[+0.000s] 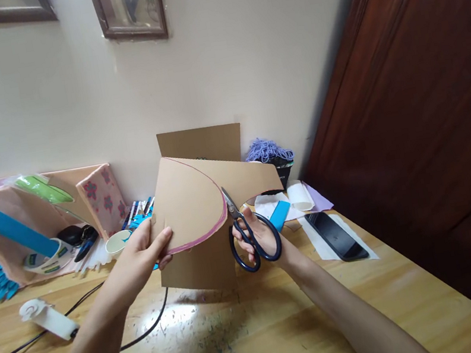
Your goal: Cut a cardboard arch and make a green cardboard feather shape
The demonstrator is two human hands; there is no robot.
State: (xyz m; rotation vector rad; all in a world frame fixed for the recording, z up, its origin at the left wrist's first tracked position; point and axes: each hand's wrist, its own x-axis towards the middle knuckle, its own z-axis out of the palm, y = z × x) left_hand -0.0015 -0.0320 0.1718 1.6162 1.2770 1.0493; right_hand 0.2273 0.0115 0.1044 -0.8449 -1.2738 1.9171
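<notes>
- My left grip (142, 249) is closed on the lower left edge of the cardboard sheet (189, 199), thumb on top.
- The cardboard sheet lies between my two grips, held above the wooden counter (228, 346), its purple curved line facing me.
- At the curve's right side, I see the blades of the navy-handled scissors (252, 237) against the cardboard; their exact opening I can't tell.
- My right grip (260, 232) is curled through the scissors' handles.
- Farther right, a black smartphone (336, 236) rests on white paper (356, 234).
</notes>
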